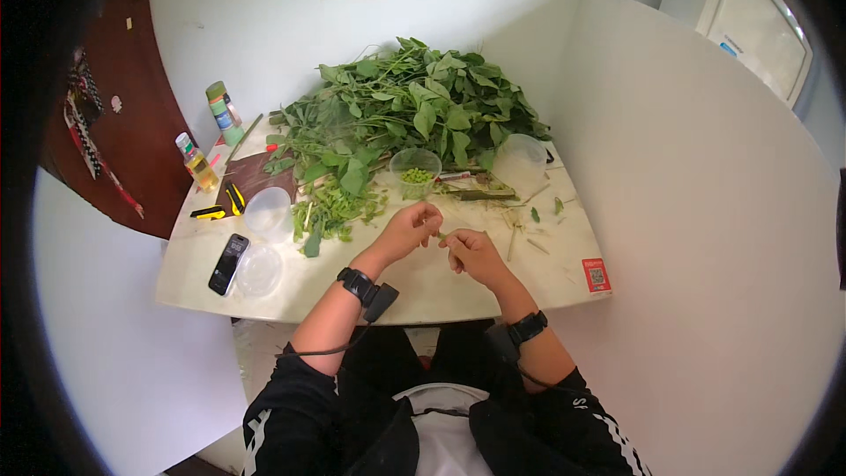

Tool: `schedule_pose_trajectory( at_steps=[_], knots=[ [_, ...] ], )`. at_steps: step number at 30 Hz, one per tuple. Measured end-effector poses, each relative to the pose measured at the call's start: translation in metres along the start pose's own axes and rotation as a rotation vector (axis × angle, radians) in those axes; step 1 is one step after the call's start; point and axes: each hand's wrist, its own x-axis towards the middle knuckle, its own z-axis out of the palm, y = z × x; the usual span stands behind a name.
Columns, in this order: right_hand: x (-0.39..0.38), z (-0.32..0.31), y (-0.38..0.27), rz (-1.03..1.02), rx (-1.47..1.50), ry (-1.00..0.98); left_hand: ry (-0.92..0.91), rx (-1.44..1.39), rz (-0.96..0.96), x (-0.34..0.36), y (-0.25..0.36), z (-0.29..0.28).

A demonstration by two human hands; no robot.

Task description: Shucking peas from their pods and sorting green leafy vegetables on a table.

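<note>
My left hand (pixel 408 231) and my right hand (pixel 473 255) meet above the front middle of the table, fingertips pinched close together. Between them shows a bit of a small green bean pod (pixel 442 235); the fingers cover most of it. Just beyond my left hand stands a clear plastic tub (pixel 416 157) with shelled green beans (pixel 417 176) in its bottom. Loose green pods and hulls (pixel 339 211) lie heaped to the left of that hand. Behind everything rises a big pile of leafy bean plants (pixel 423 110).
On the left lie a phone (pixel 229 263), a clear lid (pixel 259 271), a clear tub (pixel 269 214) and yellow-black cutters (pixel 234 198). Two bottles (pixel 201 167) stand behind. Another clear tub (pixel 521 163) and stem scraps are at right. White partitions (pixel 696 211) flank the table.
</note>
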Motion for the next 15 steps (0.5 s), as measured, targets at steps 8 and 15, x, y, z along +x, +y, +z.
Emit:
schedule_pose_trajectory(
  at_steps=[8,15],
  knots=[
    [-0.002,0.012,0.022,0.016,0.081,-0.155,0.02,0.084,-0.132,-0.037,-0.005,-0.009],
    [-0.001,0.018,0.045,0.007,0.097,-0.187,0.097,0.019,-0.219,-0.035,0.002,-0.029]
  ],
)
